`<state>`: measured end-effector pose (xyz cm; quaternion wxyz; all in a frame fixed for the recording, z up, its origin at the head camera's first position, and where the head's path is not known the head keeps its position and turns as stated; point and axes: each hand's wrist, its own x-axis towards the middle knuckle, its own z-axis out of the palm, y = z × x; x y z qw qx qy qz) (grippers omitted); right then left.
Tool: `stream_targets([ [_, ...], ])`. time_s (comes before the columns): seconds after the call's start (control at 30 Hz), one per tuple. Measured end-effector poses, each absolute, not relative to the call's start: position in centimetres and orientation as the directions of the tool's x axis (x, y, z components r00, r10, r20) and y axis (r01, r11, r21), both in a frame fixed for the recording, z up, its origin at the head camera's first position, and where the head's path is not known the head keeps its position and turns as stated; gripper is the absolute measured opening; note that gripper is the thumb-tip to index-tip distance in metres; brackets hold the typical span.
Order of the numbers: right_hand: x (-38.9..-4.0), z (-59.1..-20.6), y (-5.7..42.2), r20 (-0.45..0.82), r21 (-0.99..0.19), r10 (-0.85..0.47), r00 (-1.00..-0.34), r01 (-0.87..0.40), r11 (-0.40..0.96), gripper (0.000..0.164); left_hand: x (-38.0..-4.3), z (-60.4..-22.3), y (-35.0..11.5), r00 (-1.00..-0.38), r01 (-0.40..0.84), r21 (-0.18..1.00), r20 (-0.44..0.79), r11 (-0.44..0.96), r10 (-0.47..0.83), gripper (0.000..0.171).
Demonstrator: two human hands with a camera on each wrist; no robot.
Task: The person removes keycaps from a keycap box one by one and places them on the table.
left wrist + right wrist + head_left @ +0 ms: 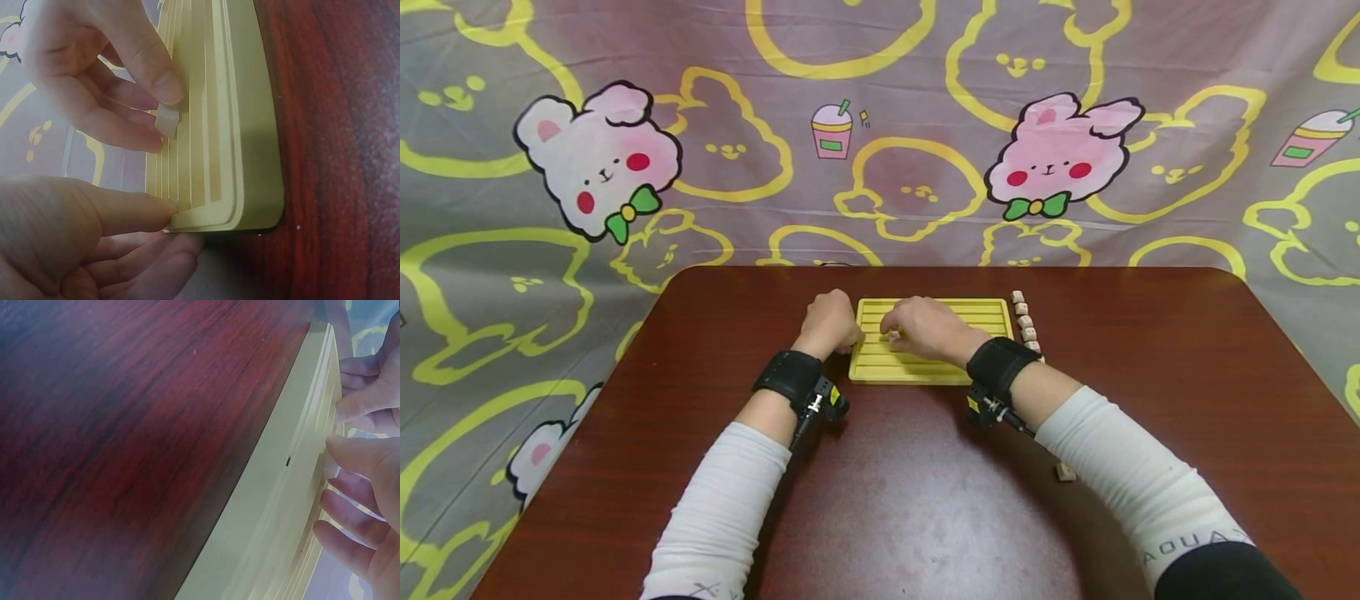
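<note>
A yellow ridged tray (pixel 910 382) lies on the table, with long slots running across it. At its left end, my left hand (pixel 831 322) grips the rim. In the left wrist view its thumb (pixel 134 211) rests on the corner, while the other fingers curl below the outside edge. Over the left part of the tray, my right hand (pixel 928 327) pinches a small cream block (pixel 893 336) between thumb and fingers. The left wrist view shows this block (pixel 167 119) close over the slots; in the right wrist view the thumb partly hides it.
Several small cream blocks (pixel 1026 322) stand in a line along the tray's right side, the nearest ones partly hidden by the right wrist. Another block (pixel 1065 472) lies alone beside the right forearm. Behind the brown table (pixel 752 287) hangs a printed cloth (pixel 917 108).
</note>
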<state>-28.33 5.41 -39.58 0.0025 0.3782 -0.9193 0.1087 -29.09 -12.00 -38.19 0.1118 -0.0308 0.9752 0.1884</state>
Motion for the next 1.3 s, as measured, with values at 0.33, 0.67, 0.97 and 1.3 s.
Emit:
stream_targets([
  [0.33, -28.43, -39.8, 5.29, 0.1, -0.182, -0.693, -0.714, -0.698, 0.692, 0.015, -29.07, -38.14, -11.97, -0.969, -0.11, 0.356, -0.246, 0.928, -0.021, 0.013],
  [0.67, -28.45, -39.81, 5.27, 0.105, -0.189, -0.693, -0.713, -0.698, 0.69, 0.011, -29.16, -38.39, -12.07, -0.971, -0.107, 0.364, -0.24, 0.925, -0.018, 0.013],
  [0.97, -28.53, -39.63, 5.4, 0.123, -0.199, -0.706, -0.697, -0.715, 0.671, 0.013, -29.31, -38.33, -11.96, -0.967, -0.118, 0.357, -0.254, 0.927, -0.025, 0.012],
  [1.3, -28.65, -39.4, 5.78, 0.128, -0.214, -0.713, -0.69, -0.721, 0.659, 0.012, -29.31, -38.26, -12.03, -0.966, -0.124, 0.353, -0.257, 0.927, -0.031, 0.013],
])
